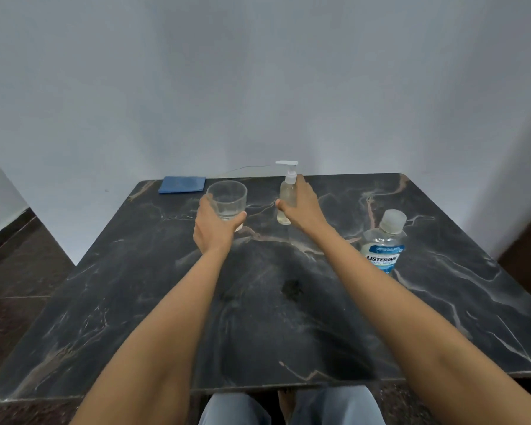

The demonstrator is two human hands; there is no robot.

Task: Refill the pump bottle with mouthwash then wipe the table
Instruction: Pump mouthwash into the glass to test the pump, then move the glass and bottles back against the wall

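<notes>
Two hands are out on the dark marble table [288,332], each wrapped round something. Take the middle of the tabletop as the dial, with twelve toward the wall. The pump bottle [286,191] stands upright at about twelve o'clock, a small clear bottle with a white pump head on top, its spout pointing left. The right hand [305,207] grips its body from the right, with the thumb across the near side and the fingers curled round behind. At eleven o'clock, just beside it but not touching, is a clear drinking glass [227,196]. The left hand [213,230] holds it low down from the near side, thumb on the right and fingers on the left. Whether the glass sits on the marble or is lifted slightly, I cannot tell. The hands themselves are apart, with a strip of bare table between them.

Out at two o'clock, clear of the right forearm, the mouthwash bottle [383,243] stands alone with its cap on, blue label facing the near edge. A folded blue cloth [183,184] lies flat in the far left corner, past the glass, around ten to eleven. Near the dial's centre there is a darker blotch [292,289] on the stone. Behind the table rises a plain pale wall [258,87].
</notes>
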